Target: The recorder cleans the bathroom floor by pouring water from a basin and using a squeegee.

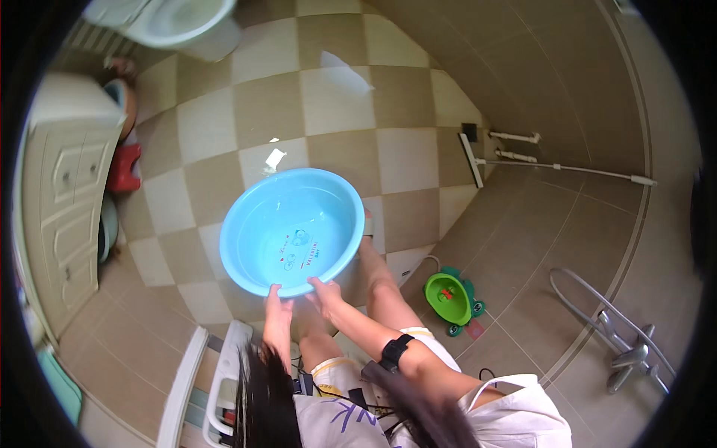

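A round light-blue plastic basin with printed cartoon figures and lettering on its inside bottom is held out in front of me, above the tiled floor. My left hand grips its near rim, thumb on top and fingers below. A little to the right, my right hand holds the same rim in the same way. The basin's inside shows shiny reflections; whether it holds any water, I cannot tell. My bare legs are below and behind the basin.
A toilet stands at the far left, a cream cabinet and red plastic stool at the left. To the right are a floor squeegee against the wall, a green frog-shaped plastic container and a shower mixer tap.
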The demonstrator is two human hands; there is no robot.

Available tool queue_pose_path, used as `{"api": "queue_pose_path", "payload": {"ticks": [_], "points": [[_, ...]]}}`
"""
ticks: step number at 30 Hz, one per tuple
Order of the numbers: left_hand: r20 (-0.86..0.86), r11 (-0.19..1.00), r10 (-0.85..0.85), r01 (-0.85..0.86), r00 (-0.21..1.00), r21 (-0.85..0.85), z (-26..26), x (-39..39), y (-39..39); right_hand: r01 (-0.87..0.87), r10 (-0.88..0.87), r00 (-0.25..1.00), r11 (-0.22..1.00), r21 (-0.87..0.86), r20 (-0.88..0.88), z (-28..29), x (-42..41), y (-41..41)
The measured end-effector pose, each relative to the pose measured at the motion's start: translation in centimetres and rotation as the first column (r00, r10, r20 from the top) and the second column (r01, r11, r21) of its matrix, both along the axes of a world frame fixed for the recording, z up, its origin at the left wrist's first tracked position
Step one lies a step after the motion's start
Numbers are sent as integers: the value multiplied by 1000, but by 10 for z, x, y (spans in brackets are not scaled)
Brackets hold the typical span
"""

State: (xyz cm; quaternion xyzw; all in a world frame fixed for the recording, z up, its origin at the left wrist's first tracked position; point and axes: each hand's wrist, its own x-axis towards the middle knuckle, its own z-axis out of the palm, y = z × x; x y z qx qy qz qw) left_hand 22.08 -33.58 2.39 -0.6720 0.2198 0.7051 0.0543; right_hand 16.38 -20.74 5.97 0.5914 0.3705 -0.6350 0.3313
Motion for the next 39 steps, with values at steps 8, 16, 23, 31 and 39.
{"api": "queue_pose_path", "payload": {"ticks": [8, 16, 23, 31, 39], "points": [[-1, 970, -227, 226, 974, -85, -36, -93, 78, -520, 701, -394, -703, 485, 594, -12, -238, 397], [182, 886, -361, 397, 915, -239, -19, -173, 99, -300, -140, -322, -923, -242, 936, 125, -369, 673], [294, 853, -412, 479, 862, -209, -28, -197, 100, -411, -267, -451, -784, -464, 852, 141, -377, 771], [320, 868, -368, 446, 873, -219, -25, -169, 68, -16, -422, -386, -886, -463, 820, 167, -366, 778], [299, 898, -273, 354, 914, -262, -10, -131, 33, -271, -255, -367, -890, -365, 895, 148, -368, 763]]}}
